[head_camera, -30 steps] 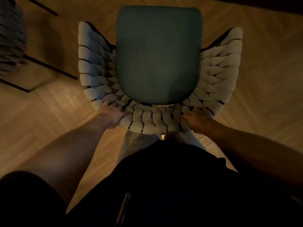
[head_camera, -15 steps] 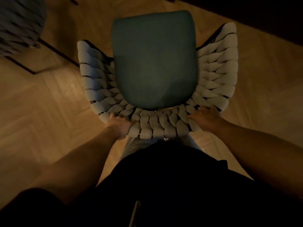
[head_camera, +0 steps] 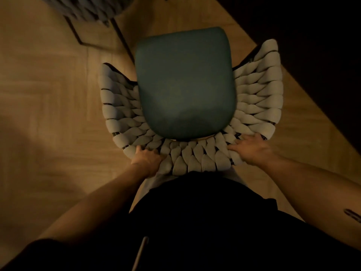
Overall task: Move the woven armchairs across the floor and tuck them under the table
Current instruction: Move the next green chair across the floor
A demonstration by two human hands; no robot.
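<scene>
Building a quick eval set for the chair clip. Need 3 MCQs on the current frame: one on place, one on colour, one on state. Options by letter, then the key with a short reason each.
1. Where does the second woven chair stand relative to the held armchair?
A. upper left of the frame
B. lower right
C. stacked on its seat

2. What colour is the seat cushion?
A. red
B. dark teal-green
C. white

3. How is the armchair being handled?
A. one hand on an armrest
B. no hand touches it
C. both hands grip the woven backrest

Key:
1 A: it is cut off at the top left edge, with its dark legs on the wood floor.
2 B: the pad reads dark teal-green against the pale weave.
3 C: the left hand and right hand each hold the back rim.
</scene>
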